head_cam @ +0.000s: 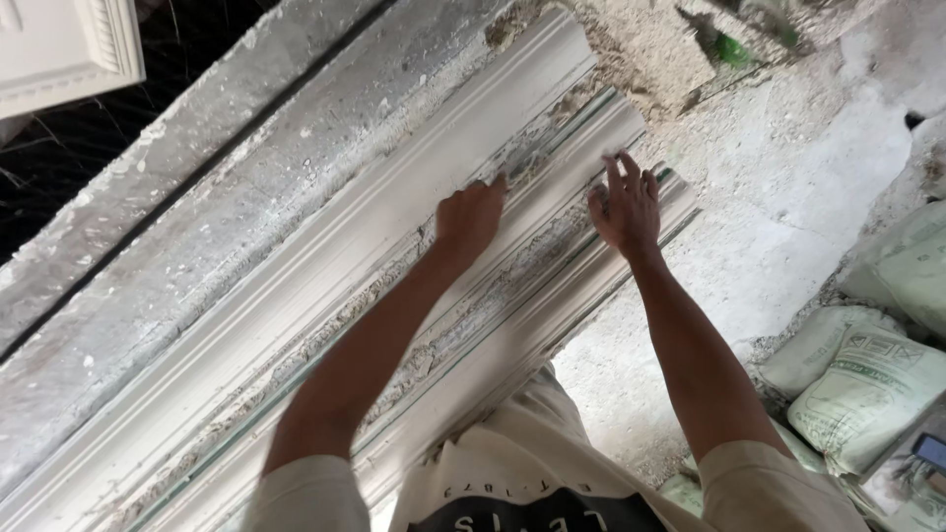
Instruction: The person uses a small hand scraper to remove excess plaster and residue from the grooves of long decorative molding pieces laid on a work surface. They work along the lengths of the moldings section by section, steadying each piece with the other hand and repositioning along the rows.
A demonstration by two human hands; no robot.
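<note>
A long white plaster moulding form point(325, 246) runs diagonally across the view, with ridges, grooves and crusted plaster in its middle channel. My left hand point(471, 217) rests on the central ridge, fingers curled down against the surface. My right hand point(625, 205) lies flat on the near ridge close to the form's far end, fingers spread. Neither hand holds anything.
A plaster-caked workbench point(197, 197) lies beyond the form. A white ornate panel point(59, 49) is at the top left. The dusty concrete floor point(788, 197) is on the right, with pale filled sacks point(867, 384) at the lower right. Rubble point(650, 49) sits past the form's end.
</note>
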